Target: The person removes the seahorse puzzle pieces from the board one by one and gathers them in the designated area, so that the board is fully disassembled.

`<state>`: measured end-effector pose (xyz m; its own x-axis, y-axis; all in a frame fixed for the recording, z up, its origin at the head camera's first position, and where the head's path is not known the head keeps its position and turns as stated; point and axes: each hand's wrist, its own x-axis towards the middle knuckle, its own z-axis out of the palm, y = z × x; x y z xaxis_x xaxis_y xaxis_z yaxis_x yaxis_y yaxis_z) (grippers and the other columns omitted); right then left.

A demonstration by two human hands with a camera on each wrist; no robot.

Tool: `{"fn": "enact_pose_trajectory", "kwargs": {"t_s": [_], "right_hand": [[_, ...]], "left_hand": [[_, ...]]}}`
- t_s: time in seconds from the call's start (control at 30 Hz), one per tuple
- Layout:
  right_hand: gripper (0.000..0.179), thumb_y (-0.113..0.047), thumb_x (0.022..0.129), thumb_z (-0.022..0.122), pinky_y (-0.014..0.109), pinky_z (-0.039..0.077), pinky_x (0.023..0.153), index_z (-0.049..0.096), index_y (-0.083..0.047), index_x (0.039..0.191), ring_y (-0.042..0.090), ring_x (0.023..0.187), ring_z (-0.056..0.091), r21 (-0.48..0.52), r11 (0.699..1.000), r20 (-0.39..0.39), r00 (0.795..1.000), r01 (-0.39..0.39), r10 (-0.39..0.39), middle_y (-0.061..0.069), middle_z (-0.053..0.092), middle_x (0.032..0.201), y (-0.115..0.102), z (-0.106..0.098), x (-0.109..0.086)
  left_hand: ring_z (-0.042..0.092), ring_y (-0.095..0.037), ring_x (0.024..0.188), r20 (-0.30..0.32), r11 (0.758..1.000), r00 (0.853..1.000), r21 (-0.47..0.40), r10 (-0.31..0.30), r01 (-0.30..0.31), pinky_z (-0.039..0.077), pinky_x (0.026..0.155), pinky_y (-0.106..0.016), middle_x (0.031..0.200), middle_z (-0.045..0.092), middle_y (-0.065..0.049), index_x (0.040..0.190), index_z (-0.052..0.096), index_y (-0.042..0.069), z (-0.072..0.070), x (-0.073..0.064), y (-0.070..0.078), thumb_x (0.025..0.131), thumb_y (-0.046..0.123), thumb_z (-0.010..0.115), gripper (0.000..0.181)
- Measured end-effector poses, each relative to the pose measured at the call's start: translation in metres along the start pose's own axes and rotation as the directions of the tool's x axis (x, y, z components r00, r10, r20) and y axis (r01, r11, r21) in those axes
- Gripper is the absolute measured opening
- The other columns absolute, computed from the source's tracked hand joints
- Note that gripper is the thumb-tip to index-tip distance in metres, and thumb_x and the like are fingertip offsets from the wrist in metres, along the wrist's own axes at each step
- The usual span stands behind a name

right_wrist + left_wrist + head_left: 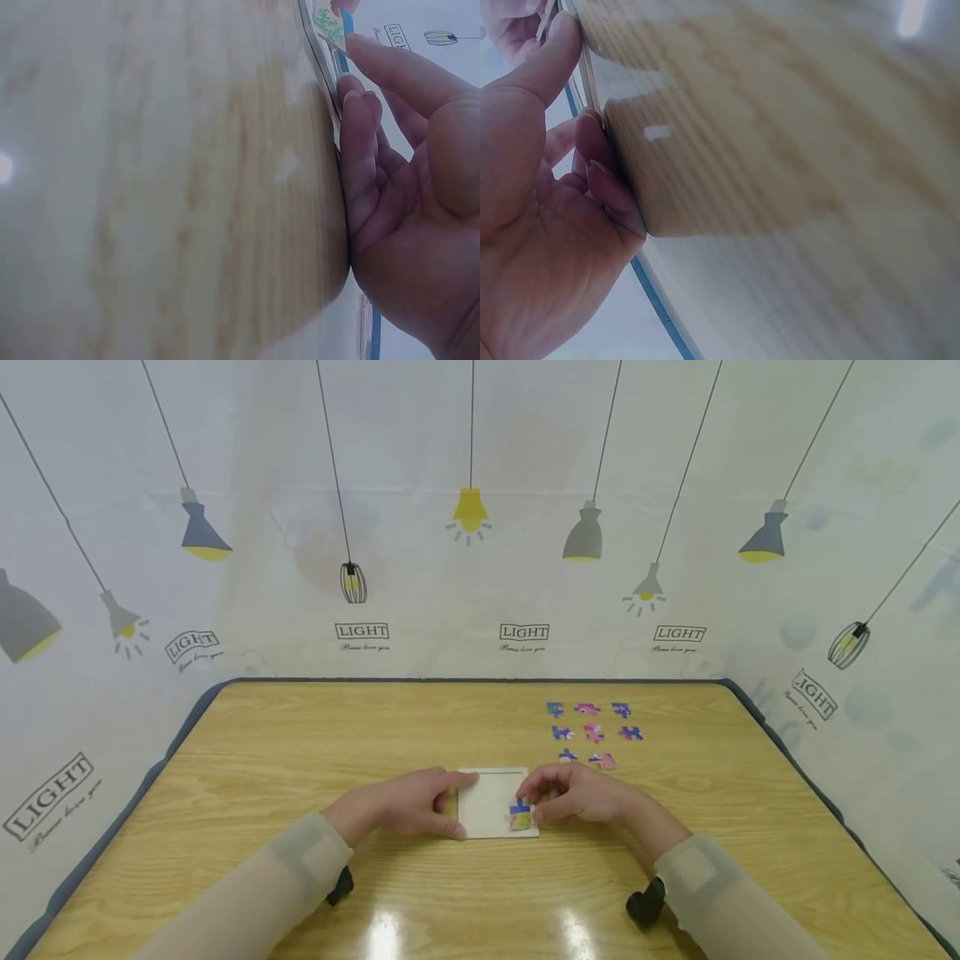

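A white square puzzle tray lies on the table between the hands. My left hand holds its left side, index finger at the far corner and thumb at the near corner. In the left wrist view the other fingers are curled beside the tray edge. My right hand pinches a jigsaw piece, blue at its tab and green, yellow and pink below, over the tray's near right corner. The right wrist view shows the piece's green pattern at the thumb tip, with the other fingers low by the table.
Several loose jigsaw pieces, blue, pink and purple, lie in rows beyond my right hand. The wooden table has a dark edge at the back, against a wall covering printed with lamps.
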<state>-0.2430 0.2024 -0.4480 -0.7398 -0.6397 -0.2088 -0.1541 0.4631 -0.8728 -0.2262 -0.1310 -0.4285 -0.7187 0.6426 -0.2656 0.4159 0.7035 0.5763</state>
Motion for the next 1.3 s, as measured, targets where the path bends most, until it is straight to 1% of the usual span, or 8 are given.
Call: {"fn": "enact_pose_trajectory", "kwargs": {"t_s": [0.17,0.27,0.53,0.77,0.87,0.97,1.13,1.3], "right_hand": [[0.029,-0.018,0.098,0.083,0.031,0.051,0.094,0.08,-0.015,0.126,0.022,0.109,0.061,0.022,1.0,0.001,1.0,-0.001,0.001,0.004,0.077,0.125,0.003,0.0,0.001],[0.029,-0.017,0.098,0.083,0.03,0.052,0.094,0.08,-0.015,0.127,0.021,0.11,0.062,0.027,1.0,0.005,1.0,0.003,-0.003,0.004,0.077,0.125,0.004,0.0,0.001],[0.028,-0.016,0.099,0.082,0.027,0.054,0.09,0.078,-0.014,0.127,0.02,0.109,0.065,0.0,1.0,0.018,1.0,0.012,-0.012,0.006,0.076,0.121,-0.001,0.002,0.001],[0.027,-0.013,0.099,0.08,0.025,0.054,0.082,0.075,-0.008,0.125,0.019,0.101,0.065,-0.007,1.0,0.007,1.0,0.022,-0.022,0.01,0.075,0.118,-0.008,0.006,0.0],[0.025,-0.014,0.099,0.081,0.025,0.053,0.078,0.076,-0.011,0.124,0.02,0.096,0.064,-0.025,1.0,-0.007,1.0,0.015,-0.015,0.009,0.075,0.115,-0.011,0.008,-0.001],[0.025,-0.017,0.099,0.083,0.026,0.053,0.076,0.076,-0.013,0.122,0.019,0.095,0.064,-0.06,0.998,-0.022,1.0,0.009,-0.011,0.006,0.074,0.112,-0.012,0.009,-0.001],[0.028,-0.019,0.097,0.084,0.025,0.054,0.079,0.076,-0.015,0.123,0.019,0.094,0.064,-0.089,0.996,-0.041,0.999,-0.004,0.001,0.004,0.073,0.11,-0.014,0.012,-0.001],[0.029,-0.019,0.097,0.084,0.026,0.054,0.079,0.077,-0.021,0.125,0.02,0.094,0.062,-0.116,0.993,-0.036,0.999,0.003,-0.007,0.001,0.07,0.106,-0.016,0.016,-0.002]], "left_hand": [[0.049,-0.014,0.085,-0.001,1.0,1.0,0.006,0.002,-0.002,0.04,0.079,-0.033,0.097,0.057,-0.002,0.17,0.043,0.016,0.0,0.0,0.0,0.1,0.042,0.082,0.084],[0.049,-0.014,0.085,0.0,1.0,1.0,0.013,0.003,-0.003,0.04,0.08,-0.032,0.097,0.057,-0.001,0.17,0.042,0.016,0.0,0.001,0.0,0.1,0.043,0.082,0.084],[0.049,-0.014,0.085,0.001,1.0,1.0,0.012,0.006,-0.006,0.039,0.078,-0.032,0.097,0.056,-0.001,0.17,0.043,0.016,0.001,0.001,-0.002,0.1,0.043,0.082,0.084],[0.049,-0.014,0.086,0.001,1.0,1.0,-0.01,-0.001,0.001,0.039,0.078,-0.031,0.098,0.056,-0.002,0.17,0.043,0.015,0.0,0.0,0.0,0.101,0.041,0.082,0.084],[0.049,-0.014,0.085,0.002,1.0,1.0,-0.017,-0.003,0.004,0.04,0.078,-0.031,0.098,0.057,-0.002,0.17,0.043,0.016,0.0,0.001,0.0,0.101,0.041,0.081,0.083],[0.049,-0.014,0.086,0.002,1.0,1.0,-0.014,-0.005,0.005,0.04,0.078,-0.031,0.099,0.057,-0.002,0.17,0.042,0.016,0.0,0.001,0.001,0.101,0.041,0.081,0.084],[0.05,-0.014,0.086,0.002,1.0,1.0,-0.009,-0.004,0.004,0.04,0.078,-0.031,0.099,0.057,-0.002,0.17,0.042,0.016,0.0,0.001,0.001,0.101,0.041,0.081,0.083],[0.05,-0.014,0.086,0.002,1.0,1.0,-0.004,-0.008,0.008,0.04,0.079,-0.031,0.099,0.057,-0.002,0.17,0.043,0.016,-0.001,0.0,0.002,0.101,0.042,0.081,0.083]]}}
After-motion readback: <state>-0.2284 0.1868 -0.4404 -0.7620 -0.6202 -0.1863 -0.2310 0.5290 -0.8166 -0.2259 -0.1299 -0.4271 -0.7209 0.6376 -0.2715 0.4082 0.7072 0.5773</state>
